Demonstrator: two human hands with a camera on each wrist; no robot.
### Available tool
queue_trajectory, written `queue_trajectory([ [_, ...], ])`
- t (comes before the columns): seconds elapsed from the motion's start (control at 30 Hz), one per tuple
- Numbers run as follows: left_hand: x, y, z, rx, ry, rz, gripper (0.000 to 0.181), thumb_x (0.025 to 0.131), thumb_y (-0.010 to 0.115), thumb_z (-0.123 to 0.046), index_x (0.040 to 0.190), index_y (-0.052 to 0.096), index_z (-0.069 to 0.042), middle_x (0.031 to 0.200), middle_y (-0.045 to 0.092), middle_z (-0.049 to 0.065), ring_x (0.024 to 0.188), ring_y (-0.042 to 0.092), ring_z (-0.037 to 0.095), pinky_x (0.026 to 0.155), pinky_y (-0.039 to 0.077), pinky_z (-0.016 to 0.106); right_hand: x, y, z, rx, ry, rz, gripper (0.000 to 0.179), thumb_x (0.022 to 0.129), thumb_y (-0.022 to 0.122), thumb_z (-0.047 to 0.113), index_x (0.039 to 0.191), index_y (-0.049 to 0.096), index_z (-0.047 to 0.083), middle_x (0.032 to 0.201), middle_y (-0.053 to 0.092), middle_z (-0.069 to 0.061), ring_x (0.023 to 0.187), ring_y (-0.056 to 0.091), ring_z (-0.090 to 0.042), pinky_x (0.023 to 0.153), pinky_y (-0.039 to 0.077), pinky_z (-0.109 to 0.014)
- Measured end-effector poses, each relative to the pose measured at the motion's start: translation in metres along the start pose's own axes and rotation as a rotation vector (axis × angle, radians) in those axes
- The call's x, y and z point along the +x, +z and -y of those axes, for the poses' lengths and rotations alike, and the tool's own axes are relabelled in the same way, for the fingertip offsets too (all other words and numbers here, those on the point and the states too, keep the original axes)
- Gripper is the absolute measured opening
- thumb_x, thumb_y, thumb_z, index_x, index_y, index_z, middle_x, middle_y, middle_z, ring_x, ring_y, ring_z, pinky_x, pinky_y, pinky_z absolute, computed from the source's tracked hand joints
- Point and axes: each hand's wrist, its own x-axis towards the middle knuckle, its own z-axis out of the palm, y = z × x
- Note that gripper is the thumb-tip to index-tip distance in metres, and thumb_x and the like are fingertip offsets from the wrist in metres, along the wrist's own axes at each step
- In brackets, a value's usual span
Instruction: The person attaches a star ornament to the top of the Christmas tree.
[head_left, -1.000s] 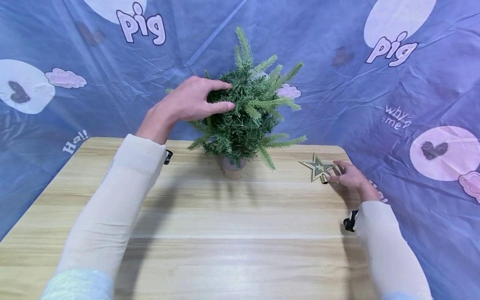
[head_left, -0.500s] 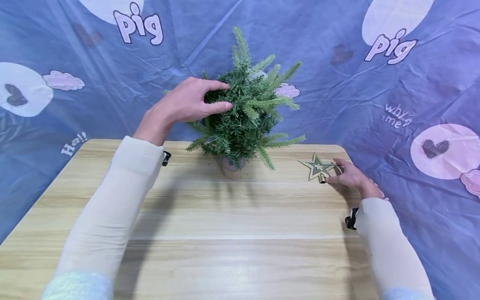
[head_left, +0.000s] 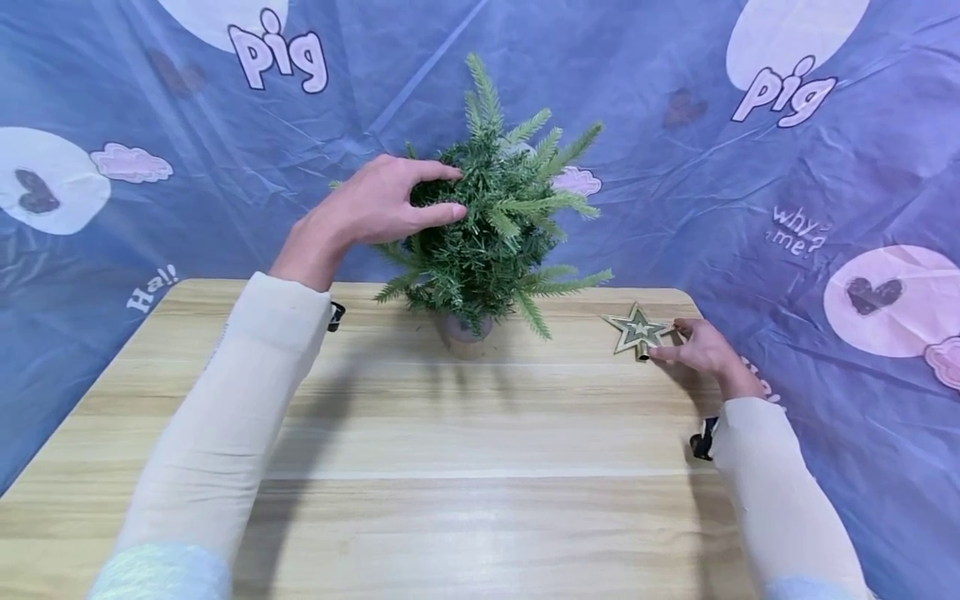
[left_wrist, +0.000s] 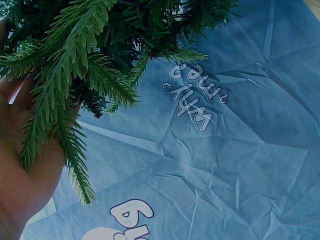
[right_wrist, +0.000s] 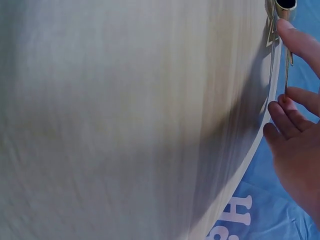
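A small artificial Christmas tree (head_left: 487, 242) stands upright on its round base (head_left: 467, 337) at the back of the table. My left hand (head_left: 378, 200) reaches to its left side, thumb and index finger straight and spread against the foliage. In the left wrist view, green branches (left_wrist: 62, 75) overlap the palm, and the other fingers are partly hidden. My right hand (head_left: 701, 346) grips a gold star tree topper (head_left: 640, 328) at the table's right side. Its thumb is by the short hollow socket (right_wrist: 286, 5), and the index fingertip is at one star point.
The light wooden table (head_left: 465, 433) has rounded back corners. A wrinkled blue cloth (head_left: 360, 100) with pig lettering hangs behind and to the right. The right hand is close to the table's right edge.
The star has turned slightly in my right hand, its socket now pointing more toward me. My left hand and the tree keep their place.
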Motion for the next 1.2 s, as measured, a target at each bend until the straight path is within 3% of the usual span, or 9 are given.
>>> queue_trajectory([
  [0.57, 0.000, 0.001, -0.003, 0.040, 0.017, -0.001, 0.065, 0.100, 0.055, -0.056, 0.151, 0.050, -0.017, 0.150, 0.052, 0.011, 0.136, 0.049, 0.035, 0.116, 0.035, 0.052, -0.007, -0.005, 0.010, 0.067, 0.066, -0.096, 0.100, 0.085, 0.081, 0.042, 0.148, 0.031, -0.019, 0.145, 0.034, -0.045, 0.131, 0.035, -0.063, 0.109, 0.029, -0.070],
  [0.7, 0.000, 0.002, -0.002, 0.053, 0.029, -0.021, 0.062, 0.101, 0.055, -0.054, 0.150, 0.052, -0.016, 0.148, 0.054, 0.012, 0.135, 0.051, 0.036, 0.114, 0.037, 0.052, -0.009, -0.006, 0.013, 0.069, 0.057, -0.146, 0.102, 0.086, 0.079, 0.044, 0.149, 0.029, -0.018, 0.147, 0.026, -0.046, 0.130, 0.033, -0.063, 0.109, 0.028, -0.071],
  [0.93, 0.001, 0.003, -0.001, 0.054, 0.048, -0.037, 0.061, 0.101, 0.054, -0.054, 0.151, 0.051, -0.017, 0.148, 0.054, 0.011, 0.134, 0.051, 0.036, 0.115, 0.036, 0.052, -0.011, -0.007, 0.025, 0.064, 0.033, -0.270, 0.099, 0.087, 0.078, 0.044, 0.149, 0.031, -0.016, 0.149, 0.029, -0.041, 0.133, 0.031, -0.062, 0.110, 0.026, -0.071],
  [1.2, -0.002, 0.003, -0.002, 0.056, 0.048, -0.036, 0.061, 0.102, 0.054, -0.053, 0.151, 0.050, -0.018, 0.150, 0.052, 0.011, 0.136, 0.049, 0.037, 0.115, 0.036, 0.053, -0.015, -0.010, 0.034, 0.081, 0.013, -0.297, 0.098, 0.088, 0.077, 0.048, 0.151, 0.032, -0.012, 0.152, 0.029, -0.037, 0.136, 0.031, -0.059, 0.111, 0.027, -0.070],
])
